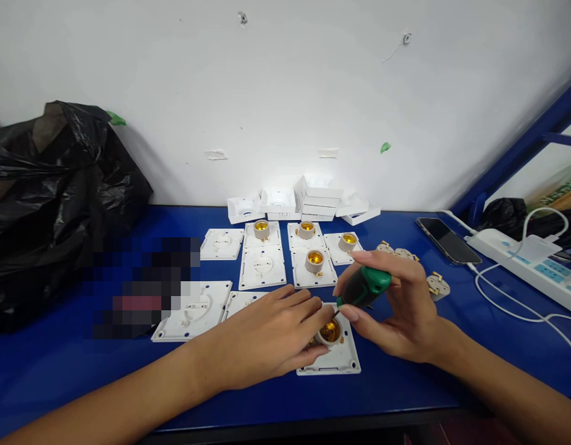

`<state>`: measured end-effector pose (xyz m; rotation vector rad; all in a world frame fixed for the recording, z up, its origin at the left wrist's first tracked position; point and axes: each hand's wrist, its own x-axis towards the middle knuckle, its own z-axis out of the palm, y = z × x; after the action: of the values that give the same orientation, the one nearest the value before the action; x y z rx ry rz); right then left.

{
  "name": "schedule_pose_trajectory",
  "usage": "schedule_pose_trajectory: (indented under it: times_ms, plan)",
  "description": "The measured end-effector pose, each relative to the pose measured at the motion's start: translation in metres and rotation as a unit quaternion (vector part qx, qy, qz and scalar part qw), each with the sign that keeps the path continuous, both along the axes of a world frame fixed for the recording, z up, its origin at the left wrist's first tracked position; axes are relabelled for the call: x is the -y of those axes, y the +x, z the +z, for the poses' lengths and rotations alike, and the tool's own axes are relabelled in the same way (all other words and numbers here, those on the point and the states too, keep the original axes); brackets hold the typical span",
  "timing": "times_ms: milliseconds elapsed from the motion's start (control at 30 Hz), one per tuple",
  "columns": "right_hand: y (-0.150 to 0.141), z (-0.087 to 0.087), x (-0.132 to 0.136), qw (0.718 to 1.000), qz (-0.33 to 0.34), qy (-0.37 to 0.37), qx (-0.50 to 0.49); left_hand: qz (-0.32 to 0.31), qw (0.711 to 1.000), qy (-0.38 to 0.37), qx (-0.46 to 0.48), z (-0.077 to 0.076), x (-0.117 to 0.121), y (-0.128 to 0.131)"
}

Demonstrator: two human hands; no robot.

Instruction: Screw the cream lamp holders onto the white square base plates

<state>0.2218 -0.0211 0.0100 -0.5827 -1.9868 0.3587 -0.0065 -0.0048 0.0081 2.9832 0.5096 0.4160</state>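
Note:
My right hand (pixel 397 309) grips a green and black screwdriver (pixel 365 287) between thumb and fingers, tilted so its shaft points down into a lamp socket (pixel 330 331). The socket is a pale ring with a brass-coloured inside, sitting on a square white plate (pixel 336 361) near the table's front. Against the socket's left side, my left hand (pixel 280 327) holds it with curled fingers, which hide part of it. Behind my hands lie more white plates (pixel 262 272), some bearing sockets such as the lamp socket (pixel 315 261), others without one.
White box-shaped housings (pixel 320 201) are piled against the wall. Loose round socket bases (pixel 437 285) lie right of my right hand, near a phone (pixel 447 240), a white power strip (pixel 540 266) and cables. A black plastic bag (pixel 58 204) stands left on the blue table (pixel 248 414), beside a blurred-out patch.

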Motion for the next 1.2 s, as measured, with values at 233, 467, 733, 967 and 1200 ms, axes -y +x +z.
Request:
schedule_pose_trajectory:
  times_ms: [233, 467, 733, 967, 1200]
  plan:
    - [-0.0004, 0.0022, 0.0012, 1.000, 0.010, -0.004, 0.004, -0.001, 1.000, 0.007, -0.007, -0.0007, -0.0005, 0.0001]
    - [-0.0004, 0.0045, 0.0008, 0.999, 0.015, -0.022, 0.018, 0.002, 1.000, 0.009, 0.000, -0.0005, 0.0005, -0.0005]
    - [-0.0010, 0.0064, 0.0014, 0.999, 0.017, -0.019, 0.019, -0.003, 1.000, 0.019, -0.016, -0.0012, -0.0016, -0.0005]
    - [-0.0013, 0.0055, 0.0007, 0.999, 0.020, -0.020, 0.016, -0.004, 0.999, 0.013, -0.032, -0.0008, -0.0024, -0.0005]
    - [-0.0005, 0.0069, 0.0016, 0.999, 0.024, -0.018, 0.024, 0.001, 0.999, 0.026, -0.031, -0.0003, -0.0001, -0.0004]
